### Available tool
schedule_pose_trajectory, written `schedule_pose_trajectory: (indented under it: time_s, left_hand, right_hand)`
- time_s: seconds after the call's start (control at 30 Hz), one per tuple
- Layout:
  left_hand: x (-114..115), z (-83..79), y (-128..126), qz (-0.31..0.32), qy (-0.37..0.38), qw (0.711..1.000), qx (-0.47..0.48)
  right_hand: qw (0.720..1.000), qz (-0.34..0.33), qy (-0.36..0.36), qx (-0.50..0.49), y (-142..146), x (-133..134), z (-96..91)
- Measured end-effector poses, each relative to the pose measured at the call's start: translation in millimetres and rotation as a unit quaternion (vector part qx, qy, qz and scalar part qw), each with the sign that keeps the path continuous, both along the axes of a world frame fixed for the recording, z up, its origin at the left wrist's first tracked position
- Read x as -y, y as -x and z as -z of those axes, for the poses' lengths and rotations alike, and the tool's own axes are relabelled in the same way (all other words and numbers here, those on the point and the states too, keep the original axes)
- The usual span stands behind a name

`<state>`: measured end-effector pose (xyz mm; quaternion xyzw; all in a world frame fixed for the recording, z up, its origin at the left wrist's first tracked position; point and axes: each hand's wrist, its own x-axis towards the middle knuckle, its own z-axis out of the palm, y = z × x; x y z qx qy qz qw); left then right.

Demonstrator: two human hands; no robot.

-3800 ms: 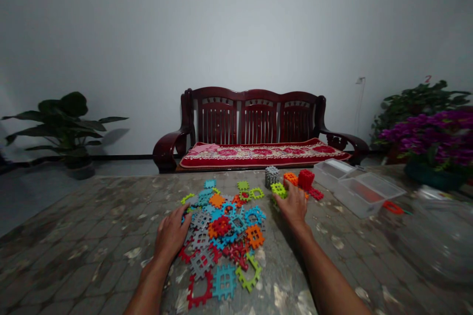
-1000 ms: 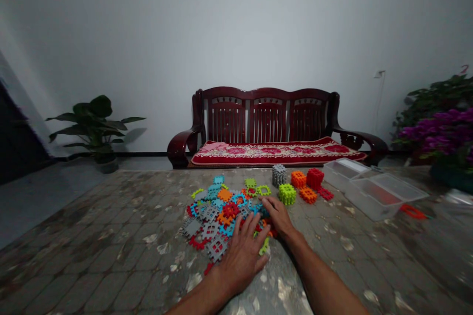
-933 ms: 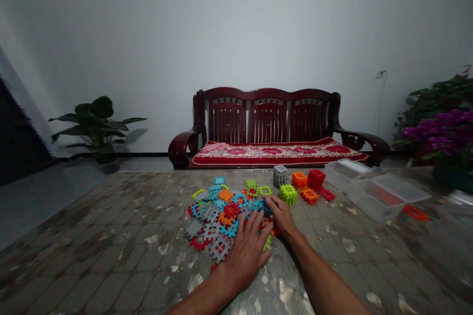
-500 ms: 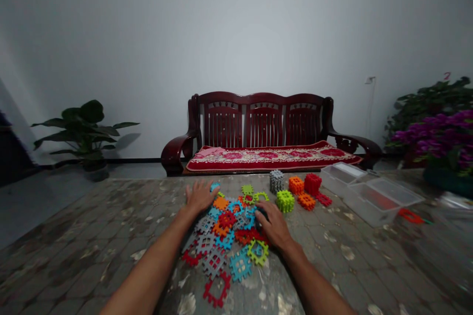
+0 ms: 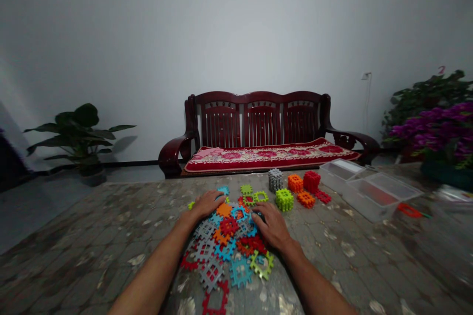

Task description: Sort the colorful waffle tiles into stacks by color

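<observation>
A heap of flat, notched plastic interlocking tiles in blue, grey, red, orange and green lies on the table between my hands; an orange tile (image 5: pixel 223 209) and a red tile (image 5: pixel 229 227) are on top. My left hand (image 5: pixel 207 204) rests against the heap's far left side, fingers stretched forward over its edge. On the right side, my right hand (image 5: pixel 272 224) lies along the tiles with its fingers extended and slightly bent. Neither hand shows a tile gripped in it. A grey tile (image 5: pixel 212 274), a blue tile (image 5: pixel 241 271) and a green tile (image 5: pixel 262 265) are at the near edge.
Right of the heap stand stacks of tiles: grey (image 5: pixel 275 180), green (image 5: pixel 284 200), orange (image 5: pixel 295 183) and red (image 5: pixel 311 181). Further right are a clear plastic box (image 5: pixel 373 202), an orange-red item (image 5: pixel 409 210) and purple flowers (image 5: pixel 439 125). A wooden bench (image 5: pixel 262 120) stands behind the table.
My left hand has moved in toward the heap, its fingers closer together. The near tiles have shifted slightly toward me, and the green one has turned. My right hand stays at the heap's right side.
</observation>
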<state>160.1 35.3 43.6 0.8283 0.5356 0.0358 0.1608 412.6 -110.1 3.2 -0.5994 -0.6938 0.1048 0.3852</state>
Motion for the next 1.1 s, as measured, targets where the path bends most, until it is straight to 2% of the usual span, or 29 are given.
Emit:
schedule_pose_trajectory:
  time_s: [0.23, 0.43, 0.57, 0.77, 0.87, 0.93, 1.0, 1.1]
  left_hand:
    - [8.7, -0.8, -28.3, 0.070, -0.009, 0.997, 0.044]
    - [4.8, -7.9, -67.0, 0.060, -0.023, 0.997, 0.039]
    - [2.9, -8.2, -95.3, 0.053, -0.005, 0.998, 0.016]
    - [4.6, -11.7, -118.9, 0.114, -0.002, 0.993, 0.017]
    - [11.8, -19.0, -117.6, 0.141, -0.010, 0.990, 0.027]
    - [23.1, -25.4, -107.8, 0.159, -0.013, 0.987, 0.034]
    - [41.1, -31.3, -87.9, 0.179, -0.018, 0.983, 0.041]
    - [79.1, -34.9, -39.2, 0.223, -0.029, 0.974, 0.039]
  right_hand:
    - [0.999, 0.031, -0.020, 0.002, -0.7, -1.8, 1.8]
    - [0.996, 0.083, -0.009, 0.027, 4.6, -6.0, 8.8]
    - [0.995, 0.097, 0.006, 0.029, 6.1, -9.9, 16.5]
    - [0.993, 0.116, -0.005, 0.016, 3.0, -15.4, 23.1]
    - [0.991, 0.130, -0.003, 0.019, 4.0, -16.7, 23.1]
    - [0.991, 0.135, 0.002, 0.025, 5.3, -16.9, 22.9]
    - [0.991, 0.129, 0.010, 0.033, 5.9, -16.7, 22.7]
    - [0.992, 0.121, 0.017, 0.045, 5.3, -16.2, 22.2]
